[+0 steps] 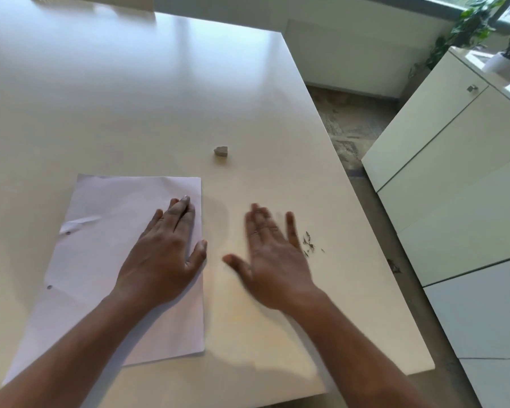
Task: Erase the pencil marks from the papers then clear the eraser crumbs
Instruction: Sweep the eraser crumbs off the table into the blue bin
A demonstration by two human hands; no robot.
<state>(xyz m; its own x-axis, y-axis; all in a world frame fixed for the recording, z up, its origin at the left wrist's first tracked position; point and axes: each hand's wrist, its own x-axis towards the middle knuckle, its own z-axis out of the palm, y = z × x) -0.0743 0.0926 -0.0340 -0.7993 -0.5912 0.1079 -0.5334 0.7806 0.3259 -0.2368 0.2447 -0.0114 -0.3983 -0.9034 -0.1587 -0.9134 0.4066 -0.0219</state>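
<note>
A white sheet of paper (pixel 100 260) lies on the pale table (pixel 130 98), with a small tear and punch holes near its left edge. My left hand (pixel 165 251) rests flat on the paper's right side, fingers straight. My right hand (pixel 271 260) is flat and blurred over the bare table, just right of the paper, fingers spread. A small cluster of dark eraser crumbs (pixel 309 244) lies on the table right beside its little finger. A small grey eraser (pixel 221 150) sits alone on the table beyond both hands.
The table's right edge (pixel 365 231) runs diagonally close to the crumbs, with carpeted floor below it. White cabinets (pixel 454 187) stand to the right. Potted plants (pixel 477 28) are at the far right by the window.
</note>
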